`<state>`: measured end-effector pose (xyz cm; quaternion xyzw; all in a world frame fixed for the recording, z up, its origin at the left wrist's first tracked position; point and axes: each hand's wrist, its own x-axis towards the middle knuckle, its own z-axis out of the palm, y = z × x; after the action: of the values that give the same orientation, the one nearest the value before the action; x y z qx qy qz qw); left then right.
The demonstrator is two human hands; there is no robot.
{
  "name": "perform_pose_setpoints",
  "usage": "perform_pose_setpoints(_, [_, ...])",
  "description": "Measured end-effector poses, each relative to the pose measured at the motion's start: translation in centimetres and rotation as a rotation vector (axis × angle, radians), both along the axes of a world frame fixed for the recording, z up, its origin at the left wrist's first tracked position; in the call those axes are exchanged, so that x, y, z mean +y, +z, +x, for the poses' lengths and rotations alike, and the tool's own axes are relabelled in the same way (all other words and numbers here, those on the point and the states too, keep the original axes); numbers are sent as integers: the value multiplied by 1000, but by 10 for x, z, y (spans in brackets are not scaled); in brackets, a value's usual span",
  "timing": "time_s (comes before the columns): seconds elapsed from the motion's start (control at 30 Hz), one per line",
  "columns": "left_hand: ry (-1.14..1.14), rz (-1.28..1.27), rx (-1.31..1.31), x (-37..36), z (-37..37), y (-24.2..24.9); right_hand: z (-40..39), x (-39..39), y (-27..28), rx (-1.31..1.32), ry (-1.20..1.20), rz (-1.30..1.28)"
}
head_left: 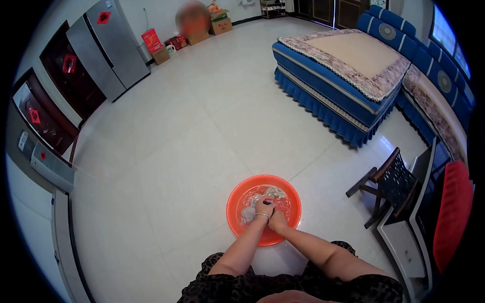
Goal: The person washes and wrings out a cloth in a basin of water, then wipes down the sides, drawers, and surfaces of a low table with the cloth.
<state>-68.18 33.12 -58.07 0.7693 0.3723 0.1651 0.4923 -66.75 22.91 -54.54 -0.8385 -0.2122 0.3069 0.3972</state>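
Note:
An orange-red plastic basin (233, 222) stands on the floor just in front of me, with water in it. Wet, light grey-white cloth (247, 214) lies in the water, and a patterned pale part (276, 192) shows at the far side. My left hand (263, 207), with a bracelet at the wrist, is closed on the cloth; a small dark patch shows at its fingers. Close against it, my right hand (277, 220) is also closed at the cloth, its fingertips hidden from view.
A dark folding stool (394, 179) stands to the right beside a cabinet (404, 245). Farther off are a blue sofa (323, 96) with a patterned cover and a grey refrigerator (111, 50). Cardboard boxes (221, 26) line the far wall. Pale tiles (166, 151) cover the floor.

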Motion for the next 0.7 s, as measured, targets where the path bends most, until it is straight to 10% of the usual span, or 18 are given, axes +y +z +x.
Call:
perform_pose_setpoints(0.13, [285, -128, 11, 1, 1, -13, -8, -5, 28, -73, 48, -63])
perform_pose_setpoints(0.27, [-105, 87, 114, 28, 8, -27, 15, -7, 30, 221, 115, 127])
perform_pose_setpoints(0.37, [-271, -1186, 25, 60, -4, 81, 25, 5, 9, 959, 13, 409])
perform_pose_setpoints(0.53, [-543, -1436, -839, 21, -9, 127, 12, -1, 105, 2051, -36, 756])
perform_pose_setpoints(0.7, [-914, -1556, -1230, 27, -4, 102, 3, 0, 135, 2112, -95, 863])
